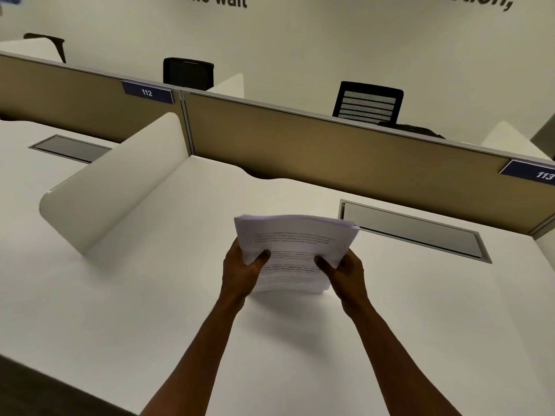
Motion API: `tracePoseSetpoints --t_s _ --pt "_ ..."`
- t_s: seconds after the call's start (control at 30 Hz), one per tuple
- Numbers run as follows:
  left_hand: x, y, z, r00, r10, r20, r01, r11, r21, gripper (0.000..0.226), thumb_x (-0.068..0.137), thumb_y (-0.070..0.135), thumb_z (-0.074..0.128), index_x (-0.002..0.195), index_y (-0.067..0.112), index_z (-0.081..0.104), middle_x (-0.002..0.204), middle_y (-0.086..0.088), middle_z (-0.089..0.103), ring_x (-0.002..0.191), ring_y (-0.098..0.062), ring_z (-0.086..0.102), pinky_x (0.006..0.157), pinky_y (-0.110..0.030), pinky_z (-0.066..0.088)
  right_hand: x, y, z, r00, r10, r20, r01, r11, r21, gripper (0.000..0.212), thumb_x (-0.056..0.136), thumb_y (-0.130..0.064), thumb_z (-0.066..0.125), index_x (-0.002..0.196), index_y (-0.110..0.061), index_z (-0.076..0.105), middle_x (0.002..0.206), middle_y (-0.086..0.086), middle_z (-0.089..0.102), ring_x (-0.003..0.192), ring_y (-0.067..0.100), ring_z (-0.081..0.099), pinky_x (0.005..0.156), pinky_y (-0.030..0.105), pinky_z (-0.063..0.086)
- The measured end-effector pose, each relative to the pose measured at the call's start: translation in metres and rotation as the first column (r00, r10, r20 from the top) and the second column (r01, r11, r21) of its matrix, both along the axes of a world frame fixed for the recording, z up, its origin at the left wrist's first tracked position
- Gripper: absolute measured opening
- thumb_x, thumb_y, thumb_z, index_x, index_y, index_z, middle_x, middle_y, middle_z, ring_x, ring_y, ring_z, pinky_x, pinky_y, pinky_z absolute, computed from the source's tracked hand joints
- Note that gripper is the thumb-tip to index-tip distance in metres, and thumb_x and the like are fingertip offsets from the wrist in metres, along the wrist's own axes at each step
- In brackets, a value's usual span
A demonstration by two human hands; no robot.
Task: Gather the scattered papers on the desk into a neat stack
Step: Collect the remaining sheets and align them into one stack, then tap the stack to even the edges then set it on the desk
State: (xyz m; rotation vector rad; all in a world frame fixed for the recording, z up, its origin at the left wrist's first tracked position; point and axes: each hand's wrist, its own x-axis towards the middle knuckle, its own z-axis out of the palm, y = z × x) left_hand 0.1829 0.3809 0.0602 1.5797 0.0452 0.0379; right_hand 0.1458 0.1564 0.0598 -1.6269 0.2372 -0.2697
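Both hands — left, right — pinch the papers upright on the desk, lower edge down, where loose top sheets could fan out — if either grip slackens.

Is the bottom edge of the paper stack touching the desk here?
Touching. The head view shows the paper stack, held by the left hand and right hand, standing its lower edge on the desk with no gap.
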Motion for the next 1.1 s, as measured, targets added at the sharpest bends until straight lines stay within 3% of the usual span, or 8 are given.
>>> tracePoseSetpoints --t_s 0.13,0.33,0.57,0.73,0.83,0.93,1.0,1.1 --pt "-0.007 -0.004 -0.020 0.999 -0.001 -0.052 0.001 1.000 0.007 0.042 0.088 0.020 0.072 0.127 0.023 0.059 0.117 0.002 0.070 0.108 -0.022 0.067 0.089 -0.040 0.060 -0.006 0.005 -0.023 0.996 -0.009 -0.084 0.004 0.998 -0.060 0.028 0.093 -0.016 0.067 0.121 -0.016 0.066 0.115 0.000 0.073 0.107 0.024 0.068 0.088 0.034 0.056" --pt "-0.004 -0.010 -0.016 1.000 0.016 -0.012 -0.016 1.000 0.004 0.027 0.097 0.021 0.060 0.124 0.024 0.063 0.109 0.009 0.072 0.100 -0.015 0.070 0.067 -0.019 0.059 -0.002 0.006 -0.016 0.995 -0.043 -0.091 0.036 0.996 -0.078 0.022 0.098 -0.017 0.059 0.118 -0.021 0.066 0.109 0.000 0.072 0.099 0.019 0.068 0.076 0.026 0.057" --pt "-0.009 -0.012 -0.034 0.996 -0.065 -0.063 0.069 0.996 0.058 0.037 0.099 0.022 0.058 0.136 0.025 0.056 0.122 0.002 0.067 0.111 -0.018 0.064 0.081 -0.023 0.056 -0.006 0.005 -0.030 0.988 -0.043 -0.145 0.023 0.990 -0.139 0.030 0.096 -0.019 0.062 0.125 -0.017 0.062 0.112 -0.002 0.069 0.103 0.022 0.065 0.082 0.028 0.052" --pt "-0.009 -0.004 -0.039 0.992 -0.100 -0.082 0.109 0.988 0.110 0.030 0.098 0.022 0.059 0.127 0.033 0.058 0.118 0.005 0.069 0.113 -0.022 0.066 0.082 -0.022 0.054 -0.007 -0.004 -0.029 0.994 -0.052 -0.099 0.022 0.957 -0.290 0.022 0.096 -0.014 0.061 0.118 -0.015 0.066 0.103 0.000 0.071 0.091 0.016 0.067 0.066 0.007 0.049" --pt "-0.006 0.000 -0.022 1.000 -0.023 0.011 0.021 0.976 0.218 0.046 0.092 0.024 0.069 0.133 0.030 0.050 0.127 0.002 0.063 0.116 -0.021 0.064 0.085 -0.024 0.055 -0.004 -0.013 -0.012 0.998 0.009 -0.060 -0.035 0.896 -0.442 0.024 0.095 -0.012 0.062 0.119 -0.014 0.067 0.100 -0.004 0.071 0.084 0.012 0.066 0.064 0.002 0.047" --pt "0.003 0.006 0.012 0.946 0.147 0.288 -0.254 0.888 0.383 0.087 0.085 0.034 0.076 0.155 0.019 0.027 0.153 -0.004 0.039 0.138 -0.018 0.043 0.110 -0.031 0.040 -0.003 -0.024 0.011 0.994 0.096 -0.059 -0.113 0.809 -0.577 0.026 0.094 -0.014 0.062 0.118 -0.019 0.068 0.098 -0.009 0.071 0.084 0.014 0.066 0.067 0.009 0.046" --pt "0.014 0.017 0.043 0.895 0.076 0.440 -0.303 0.827 0.473 0.094 0.081 0.046 0.074 0.156 0.022 0.023 0.160 -0.001 0.031 0.149 -0.017 0.028 0.115 -0.027 0.027 -0.001 -0.029 0.027 0.986 0.140 -0.087 -0.163 0.744 -0.648 0.023 0.094 -0.016 0.060 0.115 -0.021 0.069 0.097 -0.006 0.072 0.084 0.016 0.067 0.069 0.019 0.049" --pt "0.032 0.032 0.083 0.892 -0.202 0.404 -0.123 0.751 0.648 0.098 0.077 0.058 0.072 0.156 0.027 0.025 0.163 0.003 0.028 0.155 -0.017 0.012 0.114 -0.031 0.018 0.002 -0.031 0.054 0.968 0.207 -0.142 -0.243 0.632 -0.736 0.020 0.095 -0.019 0.058 0.110 -0.024 0.069 0.099 -0.003 0.074 0.085 0.020 0.066 0.073 0.029 0.048"
